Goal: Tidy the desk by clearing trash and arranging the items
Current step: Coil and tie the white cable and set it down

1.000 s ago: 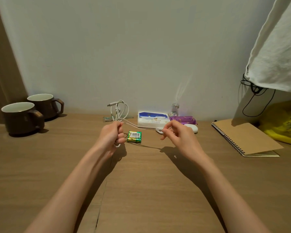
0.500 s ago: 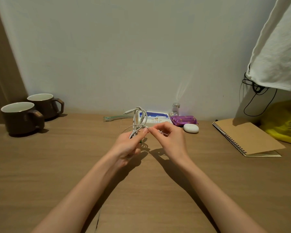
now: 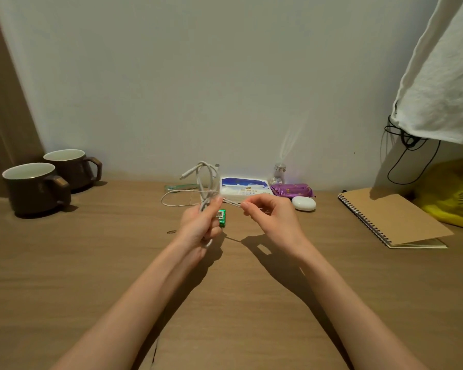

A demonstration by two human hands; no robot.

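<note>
My left hand [image 3: 199,227] grips a folded bundle of white charging cable [image 3: 206,180] above the middle of the wooden desk [image 3: 91,263]. The bundle's loops and plugs stick up above my fist. One strand loops out to the left and runs across to my right hand [image 3: 271,220], which pinches its free end just right of the bundle. A small green battery pack [image 3: 222,218] lies on the desk behind my left hand, partly hidden by it.
Two dark mugs [image 3: 35,188] stand at the back left. Along the wall sit a tissue pack [image 3: 245,187], a purple packet [image 3: 292,190], a small glass bottle [image 3: 280,173] and a white earbud case [image 3: 304,203]. A spiral notebook [image 3: 390,217] and yellow bag [image 3: 457,196] lie right.
The hands came together near the bundle, then my right hand drew a little to the right with the strand. A loop of cable now hangs out to the left, and the green pack shows again.
</note>
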